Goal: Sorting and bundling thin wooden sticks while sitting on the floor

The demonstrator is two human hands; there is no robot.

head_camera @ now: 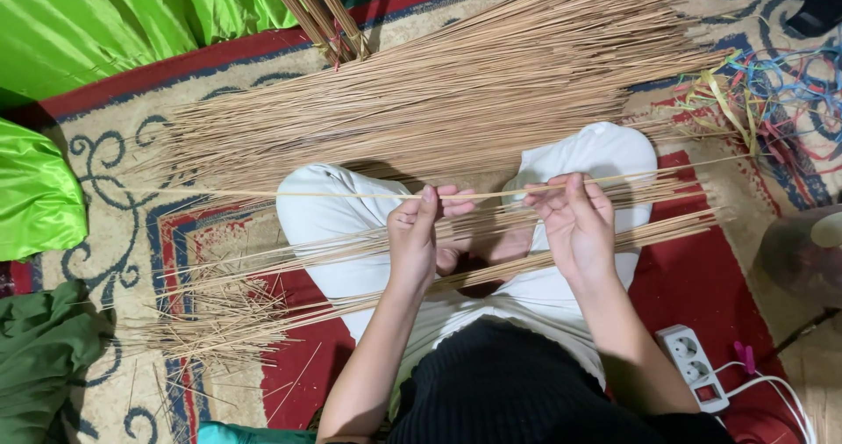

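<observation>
Single thin stick (351, 194): pale tan, straight, very slender, held level and running from 9 o'clock to 3 o'clock across the lap. Its left end reaches far out over the carpet; its right end passes beyond the knee toward 3 o'clock. It is pinched at two places near its middle, well apart from each other, and sits just above the loose layer of like sticks (667, 225) lying across the legs, which fans out toward 3 o'clock.
</observation>
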